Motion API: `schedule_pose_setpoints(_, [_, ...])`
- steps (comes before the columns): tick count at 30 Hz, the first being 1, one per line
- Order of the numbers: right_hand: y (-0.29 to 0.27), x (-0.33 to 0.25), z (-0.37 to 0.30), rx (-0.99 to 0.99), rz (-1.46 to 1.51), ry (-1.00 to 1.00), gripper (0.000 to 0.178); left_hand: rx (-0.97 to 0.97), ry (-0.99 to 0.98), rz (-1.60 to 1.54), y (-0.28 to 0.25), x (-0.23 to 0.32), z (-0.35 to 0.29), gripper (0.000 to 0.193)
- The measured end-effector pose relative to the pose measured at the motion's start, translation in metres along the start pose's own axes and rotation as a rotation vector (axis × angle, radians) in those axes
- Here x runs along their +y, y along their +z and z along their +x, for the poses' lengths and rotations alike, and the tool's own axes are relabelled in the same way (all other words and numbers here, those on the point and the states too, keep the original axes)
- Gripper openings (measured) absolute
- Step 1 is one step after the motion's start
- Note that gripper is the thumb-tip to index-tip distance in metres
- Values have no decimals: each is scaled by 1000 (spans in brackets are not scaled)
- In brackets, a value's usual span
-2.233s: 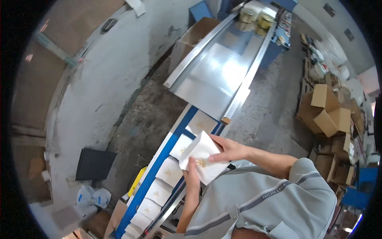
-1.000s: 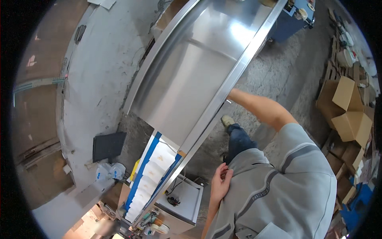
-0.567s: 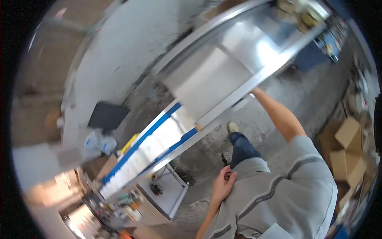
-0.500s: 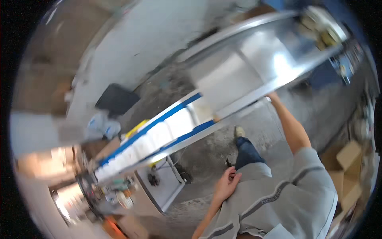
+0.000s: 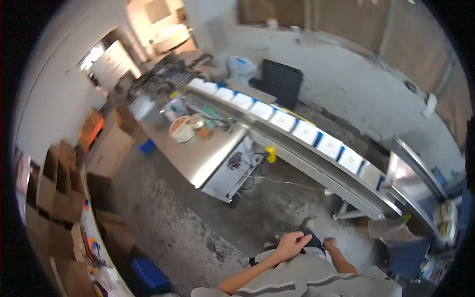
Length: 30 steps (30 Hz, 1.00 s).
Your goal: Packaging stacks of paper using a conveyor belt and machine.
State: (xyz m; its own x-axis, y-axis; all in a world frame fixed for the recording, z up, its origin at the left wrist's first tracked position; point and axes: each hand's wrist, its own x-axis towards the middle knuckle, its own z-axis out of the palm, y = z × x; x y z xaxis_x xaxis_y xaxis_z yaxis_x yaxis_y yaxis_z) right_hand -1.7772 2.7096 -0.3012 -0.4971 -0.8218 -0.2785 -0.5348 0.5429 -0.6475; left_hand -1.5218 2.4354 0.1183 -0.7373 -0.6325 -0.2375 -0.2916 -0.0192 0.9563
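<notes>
My left hand (image 5: 293, 246) is in front of my waist, its fingers loosely curled together with nothing seen in them. Beside it on the right, my right hand (image 5: 330, 243) hangs low, small and somewhat blurred, and looks curled closed; I see nothing in it. Neither hand touches the long conveyor (image 5: 316, 171) that runs slantwise ahead of me. On its blue belt lies a row of several white rectangular packs (image 5: 305, 131), spaced apart. A metal tray-like chute (image 5: 413, 171) stands at the conveyor's right end.
Left of the conveyor is a metal-topped table (image 5: 198, 161) with a white tub (image 5: 182, 129) and tools. Cardboard boxes (image 5: 64, 198) line the left side, near a blue crate (image 5: 150, 273). A dark panel (image 5: 280, 81) leans behind the conveyor. A cable (image 5: 292, 183) hangs beneath it.
My view has swung left, bringing the table and boxes into sight. My right hand has drawn back from the metal chute's edge to my waist. My left hand stays loosely curled.
</notes>
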Motion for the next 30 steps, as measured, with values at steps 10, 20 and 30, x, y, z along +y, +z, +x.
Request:
schedule_pose_setpoints(10, [70,-349,148,-657,-200,-15,39,477,66,-180,-242,-66,-109,32])
schedule_pose_setpoints(20, [408,-771,188,-1077,-535,-329,37,1077,-498,-56,-516,-272,-307,25])
schedule_pose_setpoints(30, [684,-1170,127,-1220,-36,-1146,42,1423,-845,1281,-635,-554,-532,30])
